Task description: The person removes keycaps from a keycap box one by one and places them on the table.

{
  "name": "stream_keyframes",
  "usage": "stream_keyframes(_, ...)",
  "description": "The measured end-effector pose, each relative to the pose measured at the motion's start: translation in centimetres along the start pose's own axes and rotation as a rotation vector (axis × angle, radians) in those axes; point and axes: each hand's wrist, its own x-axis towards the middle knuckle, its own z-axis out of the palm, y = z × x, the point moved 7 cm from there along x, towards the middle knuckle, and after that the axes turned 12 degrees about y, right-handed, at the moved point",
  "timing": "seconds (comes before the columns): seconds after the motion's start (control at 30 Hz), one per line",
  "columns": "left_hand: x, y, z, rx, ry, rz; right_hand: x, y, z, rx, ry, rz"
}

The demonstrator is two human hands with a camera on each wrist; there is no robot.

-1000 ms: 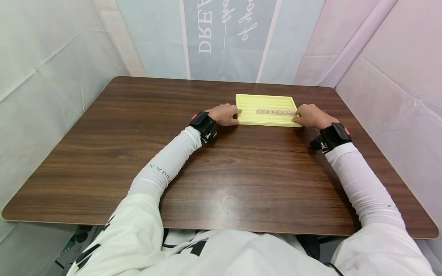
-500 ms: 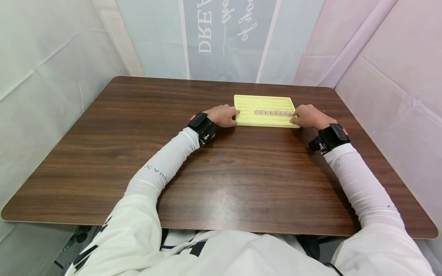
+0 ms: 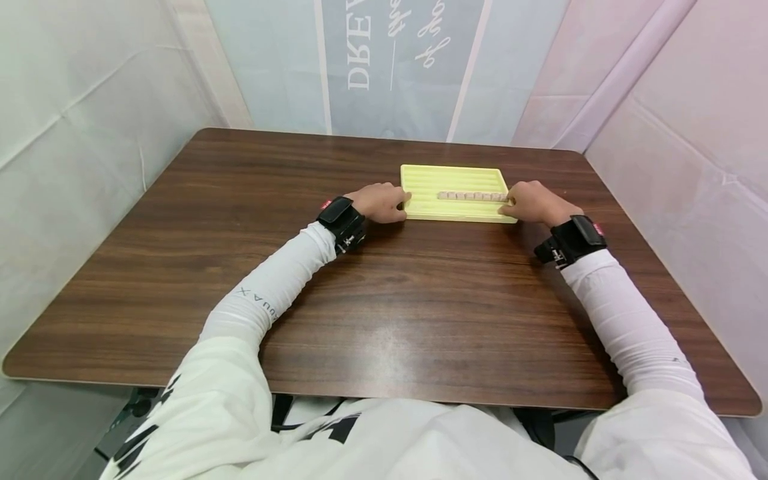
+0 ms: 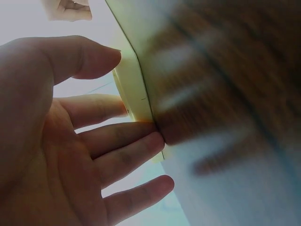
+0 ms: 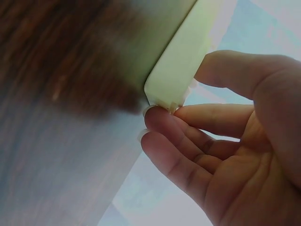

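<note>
A shallow yellow tray [image 3: 453,219] with raised ridges lies toward the back of the table, right of centre. Along one of its channels runs a row of small pale wooden cubes [image 3: 471,196]. My left hand [image 3: 381,202] holds the tray's left end, thumb at the near side and fingers against the end wall. At the opposite end my right hand [image 3: 539,202] grips the near right corner, close to the last cubes. Both wrist views show the tray's side wall [image 4: 130,87] between thumb and fingers, with the right fingertips [image 5: 162,117] at the corner's lower edge.
The brown wood-grain table [image 3: 372,300] has rounded corners and stretches between me and the tray. White curtains [image 3: 90,120] hang at the left and right, and a blue-grey printed cloth [image 3: 402,73] hangs behind the far edge.
The tray has slid a little to the left with the cubes in it. Both hands have moved along with it, keeping their hold at the two ends.
</note>
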Motion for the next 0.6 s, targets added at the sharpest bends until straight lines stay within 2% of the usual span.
stream_keyframes(0.33, -0.7, -0.1, -0.1, 0.066, 0.003, 0.063, 0.2, -0.6, 0.0, -0.004, 0.012, -0.016)
stream_keyframes(0.6, -1.1, -0.3, 0.1, 0.035, -0.013, 0.064, 0.0, -0.9, 0.2, 0.013, 0.021, -0.029)
